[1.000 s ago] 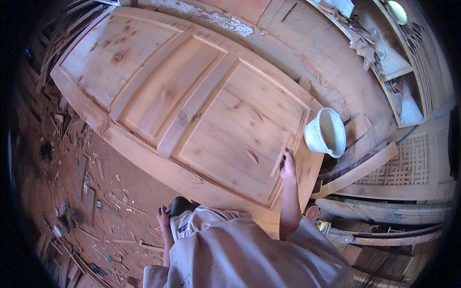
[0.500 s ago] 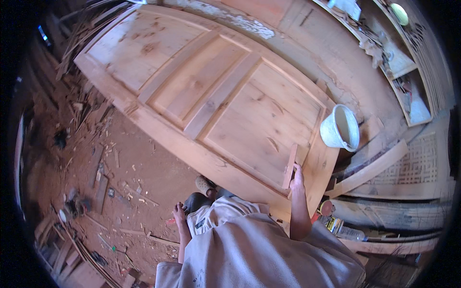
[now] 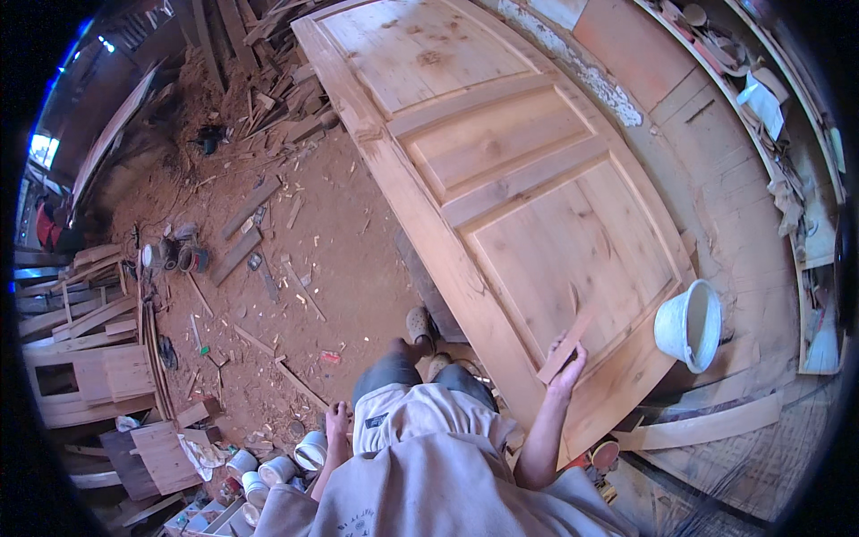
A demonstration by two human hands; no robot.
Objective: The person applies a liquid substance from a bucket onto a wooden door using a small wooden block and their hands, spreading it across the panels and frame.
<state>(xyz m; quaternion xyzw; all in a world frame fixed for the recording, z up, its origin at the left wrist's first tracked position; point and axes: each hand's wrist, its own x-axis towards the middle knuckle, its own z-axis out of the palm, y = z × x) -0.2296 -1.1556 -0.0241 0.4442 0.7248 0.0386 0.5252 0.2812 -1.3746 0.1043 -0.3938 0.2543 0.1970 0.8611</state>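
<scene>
Scrap-strewn floor (image 3: 309,210) opens along the left edge of the panelled door (image 3: 519,183); the left hand (image 3: 337,421) hangs there, grip unclear. Over the door's near end, the right hand (image 3: 567,369) pinches a wooden strip (image 3: 563,354); a white bucket (image 3: 673,326) crowds the right corner.

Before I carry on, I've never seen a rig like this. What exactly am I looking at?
There's no robot here: these are a person's own two bare hands. The view looks down from a wide fisheye camera worn on the head, so straight edges bend and picture left is the person's left. The large panelled wooden board, which looks like a door, lies flat. A white bucket is at its right-hand end. The right hand holds a flat wooden strip over the board. The left hand is down beside the shorts; I can't tell whether it holds anything.
</scene>
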